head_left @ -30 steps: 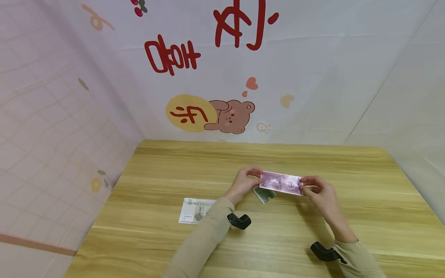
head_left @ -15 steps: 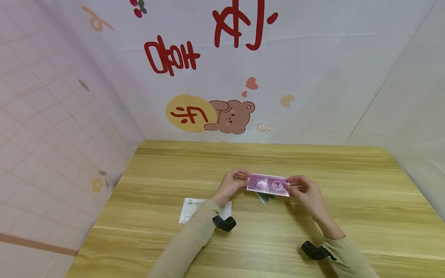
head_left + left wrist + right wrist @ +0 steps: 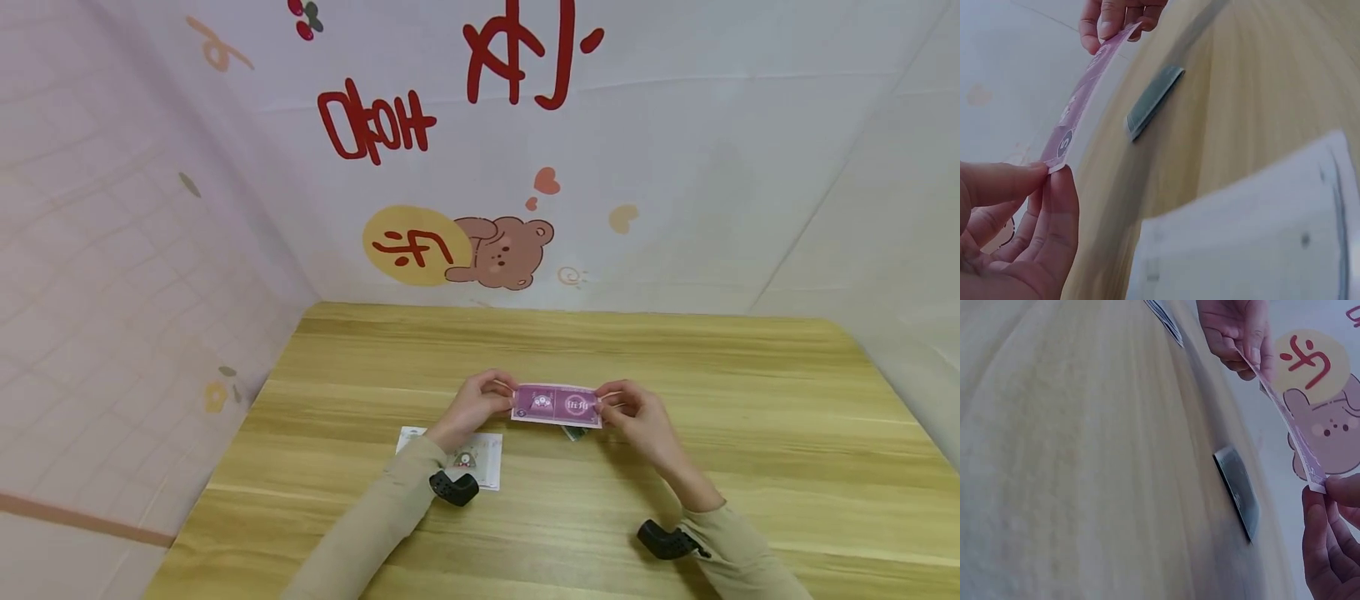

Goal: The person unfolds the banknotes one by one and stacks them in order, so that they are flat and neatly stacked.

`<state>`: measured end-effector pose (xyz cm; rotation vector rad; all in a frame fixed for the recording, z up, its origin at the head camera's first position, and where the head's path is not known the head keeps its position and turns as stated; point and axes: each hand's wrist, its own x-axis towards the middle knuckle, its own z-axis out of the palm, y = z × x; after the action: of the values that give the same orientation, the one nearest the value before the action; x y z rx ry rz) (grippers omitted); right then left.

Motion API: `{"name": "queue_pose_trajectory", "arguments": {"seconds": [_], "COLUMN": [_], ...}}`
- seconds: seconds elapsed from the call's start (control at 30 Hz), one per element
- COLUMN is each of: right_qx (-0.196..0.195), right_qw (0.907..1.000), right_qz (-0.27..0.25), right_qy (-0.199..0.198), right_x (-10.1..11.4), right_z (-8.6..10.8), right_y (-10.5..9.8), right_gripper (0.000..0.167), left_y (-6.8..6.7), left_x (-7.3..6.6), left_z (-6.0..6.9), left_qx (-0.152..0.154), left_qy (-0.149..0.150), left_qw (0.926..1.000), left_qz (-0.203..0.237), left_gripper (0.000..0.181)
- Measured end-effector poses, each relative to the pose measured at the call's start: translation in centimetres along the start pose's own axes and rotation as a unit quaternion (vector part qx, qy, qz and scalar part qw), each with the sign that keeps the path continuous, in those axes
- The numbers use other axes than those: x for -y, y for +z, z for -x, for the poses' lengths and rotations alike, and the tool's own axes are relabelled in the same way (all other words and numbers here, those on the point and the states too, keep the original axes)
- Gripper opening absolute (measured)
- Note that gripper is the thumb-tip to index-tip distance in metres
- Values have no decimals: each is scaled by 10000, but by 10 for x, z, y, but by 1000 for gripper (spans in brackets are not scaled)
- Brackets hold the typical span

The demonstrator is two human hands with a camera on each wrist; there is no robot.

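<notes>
A purple play banknote (image 3: pixel 556 406) is stretched between both hands above the table, its printed face visible in the head view. The left hand (image 3: pixel 474 408) pinches its left end between thumb and fingertips, near a round "5" mark. At the other end the right hand (image 3: pixel 634 418) pinches it the same way. Below the purple note a small dark green note (image 3: pixel 1155 101) lies on the wood, mostly hidden in the head view. Pale notes (image 3: pixel 489 467) with a grey-green print lie on the table under the left forearm, which covers part of them.
The wooden table (image 3: pixel 750 433) reaches back to a white cloth wall (image 3: pixel 675 167) with a printed bear (image 3: pixel 504 252) and red characters. Another cloth wall (image 3: pixel 97 292) rises along the left side. Each wrist wears a black device (image 3: pixel 454 489).
Both hands have moved left together with the purple note between them. It now covers more of the green note, and the left forearm has slid further over the pale notes.
</notes>
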<state>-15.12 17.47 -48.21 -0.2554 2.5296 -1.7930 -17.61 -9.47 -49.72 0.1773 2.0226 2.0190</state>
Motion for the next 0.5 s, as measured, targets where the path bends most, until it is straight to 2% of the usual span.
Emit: {"name": "queue_pose_trajectory", "arguments": {"seconds": [0.13, 0.2, 0.27, 0.5], "right_qx": [131, 182, 280, 663], "right_qw": [9999, 9997, 9993, 9966], "right_qz": [44, 54, 94, -62], "right_qy": [-69, -166, -236, -480], "right_x": [0, -8, -8, -5], "right_z": [1, 0, 0, 2], "right_y": [8, 13, 18, 36], "right_gripper": [19, 19, 18, 17], "left_y": [-11, -17, -22, -40], "left_x": [-2, -2, -3, -3], "left_z": [4, 8, 12, 28], "left_qx": [183, 264, 312, 237], "left_qy": [40, 71, 88, -19], "left_qw": [9996, 9990, 9983, 9955], "left_qz": [-232, -366, -493, -912], "left_gripper": [24, 23, 22, 18]}}
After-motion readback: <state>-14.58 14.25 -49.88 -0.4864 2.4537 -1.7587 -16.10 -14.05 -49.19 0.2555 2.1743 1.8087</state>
